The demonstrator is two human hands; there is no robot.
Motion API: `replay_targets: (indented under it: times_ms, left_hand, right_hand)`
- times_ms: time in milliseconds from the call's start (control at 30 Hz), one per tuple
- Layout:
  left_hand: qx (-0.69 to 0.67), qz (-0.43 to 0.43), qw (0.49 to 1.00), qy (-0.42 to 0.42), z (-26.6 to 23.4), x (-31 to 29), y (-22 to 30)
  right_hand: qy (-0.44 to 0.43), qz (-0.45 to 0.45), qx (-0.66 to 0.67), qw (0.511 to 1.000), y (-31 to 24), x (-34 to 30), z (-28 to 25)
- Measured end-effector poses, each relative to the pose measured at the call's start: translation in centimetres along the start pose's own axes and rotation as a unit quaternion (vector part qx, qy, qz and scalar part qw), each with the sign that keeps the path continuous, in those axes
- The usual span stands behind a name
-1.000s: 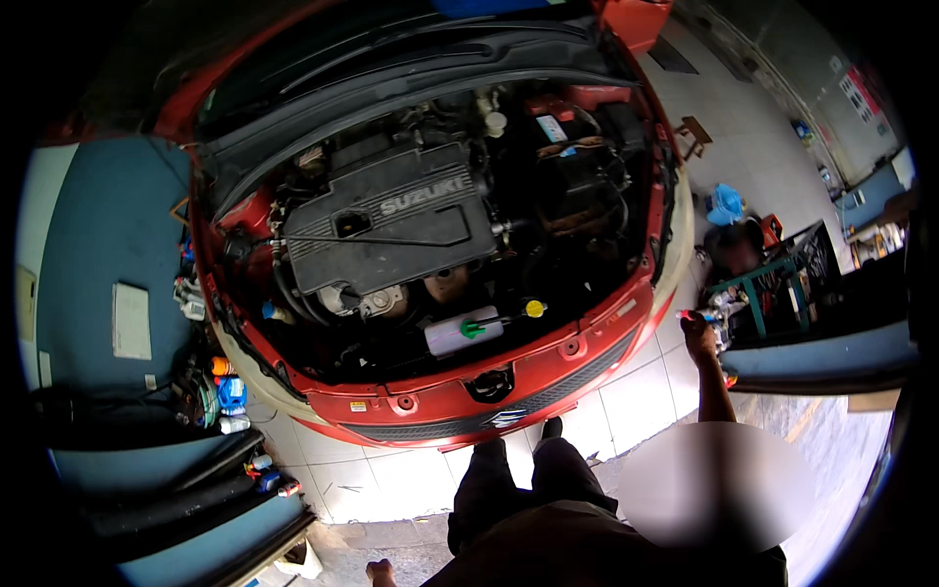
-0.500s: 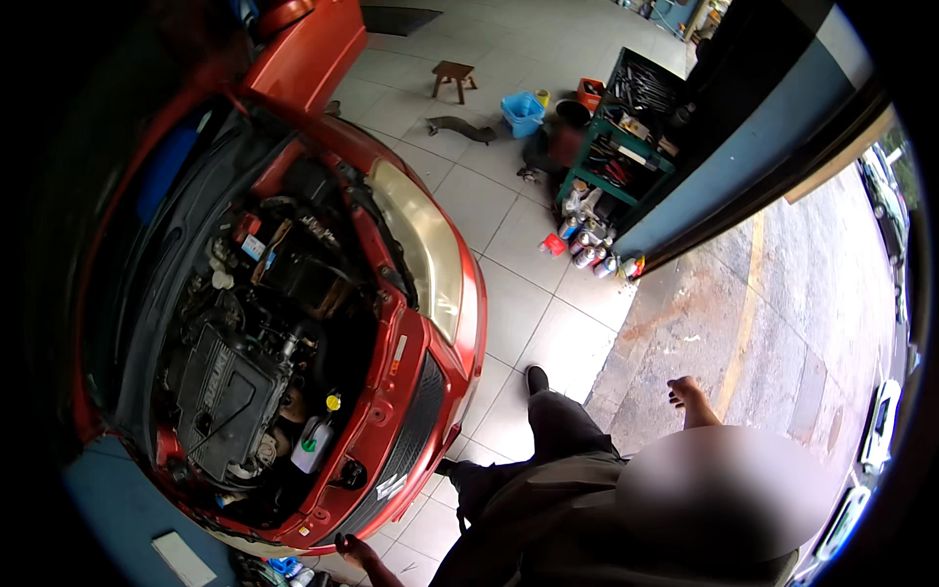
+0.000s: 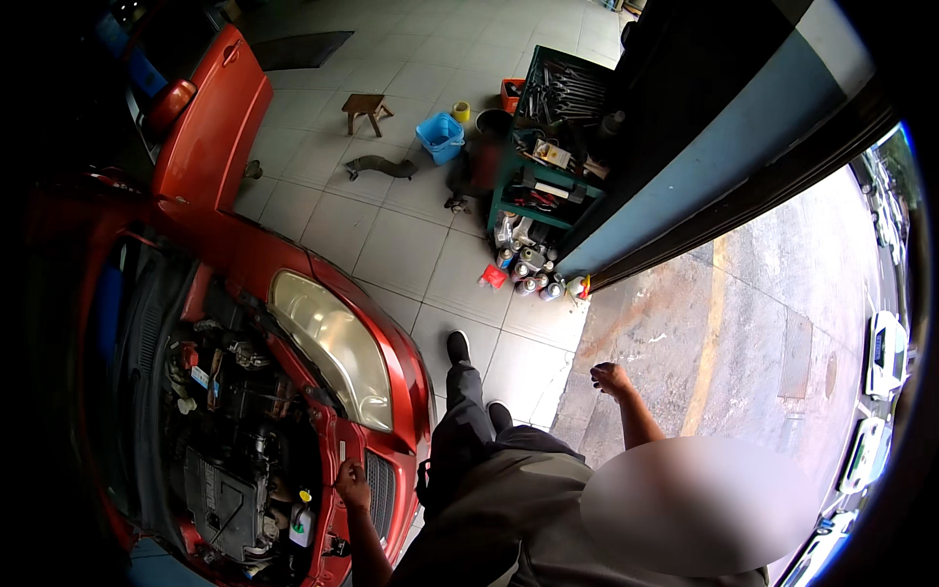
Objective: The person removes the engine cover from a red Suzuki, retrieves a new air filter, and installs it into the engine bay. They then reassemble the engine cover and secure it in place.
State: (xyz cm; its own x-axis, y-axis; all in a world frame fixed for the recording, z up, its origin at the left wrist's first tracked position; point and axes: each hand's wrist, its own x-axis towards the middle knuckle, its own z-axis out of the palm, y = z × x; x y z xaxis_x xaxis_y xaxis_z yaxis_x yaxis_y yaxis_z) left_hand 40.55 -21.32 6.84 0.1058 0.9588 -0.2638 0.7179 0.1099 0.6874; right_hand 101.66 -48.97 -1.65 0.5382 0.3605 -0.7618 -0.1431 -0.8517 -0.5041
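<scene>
My left hand (image 3: 353, 485) hangs above the front edge of the red car (image 3: 344, 293), next to its grille (image 3: 380, 489). Its fingers are loosely bent, and nothing shows in them. Out to the right, my right hand (image 3: 610, 379) is held away from my body over the concrete, its fingers half curled and no object visible. The engine bay lies uncovered, with a black engine cover (image 3: 220, 504) inside. Near the front of the bay stands a white bottle (image 3: 300, 526) with a yellow cap.
A green tool trolley (image 3: 499, 191) holding wrenches stands by the pillar, with several spray cans (image 3: 528, 279) at its foot. On the tiles are a blue bucket (image 3: 440, 139), a wooden stool (image 3: 366, 111) and a dark curved hose (image 3: 381, 166). The car's front door (image 3: 210, 117) hangs open.
My body has turned and stepped forward alongside the car, so the car and trolley shift left in view. My left hand has risen over the car's front edge, and my right arm shows more fully.
</scene>
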Motion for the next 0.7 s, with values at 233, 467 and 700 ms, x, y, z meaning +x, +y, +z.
replay_targets:
  times_ms: [233,467,700]
  left_hand:
    - [-0.056,0.061,0.996,0.010,5.9,18.2,8.5]
    - [0.006,0.143,0.981,-0.130,6.2,34.9,26.5]
    - [0.029,0.079,0.991,-0.100,7.3,45.8,31.2]
  right_hand:
    - [-0.015,0.065,-0.019,0.998,-5.3,3.7,0.9]
    - [0.061,0.150,0.057,0.985,-11.8,5.3,-0.2]
    - [0.042,0.054,0.142,0.987,-28.7,13.0,-1.0]
